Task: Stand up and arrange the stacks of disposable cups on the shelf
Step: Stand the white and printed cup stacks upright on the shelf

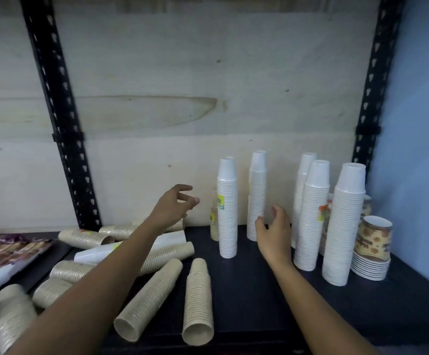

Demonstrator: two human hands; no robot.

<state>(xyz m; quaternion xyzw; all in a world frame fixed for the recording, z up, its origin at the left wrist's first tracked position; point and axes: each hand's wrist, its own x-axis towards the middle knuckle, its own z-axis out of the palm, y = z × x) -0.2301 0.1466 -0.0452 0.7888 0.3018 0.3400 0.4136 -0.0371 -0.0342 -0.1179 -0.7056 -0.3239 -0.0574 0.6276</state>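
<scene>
Several white cup stacks stand upright on the dark shelf (259, 298); the leftmost one (227, 208) has a yellow label, and the tallest front one (344, 226) is at the right. Several beige stacks lie on their sides at the left, among them one (198, 301) pointing toward me and one (148, 298) beside it. A white stack (98, 254) lies among them. My left hand (173, 206) hovers open above the lying stacks, left of the labelled stack. My right hand (274, 231) is open between two upright stacks, holding nothing.
A short stack of printed brown cups (373, 242) stands at the far right by the blue wall (418, 149). Black slotted uprights (62, 124) frame a plywood back panel (182, 85). Colourful flat packets (8, 254) lie at the far left.
</scene>
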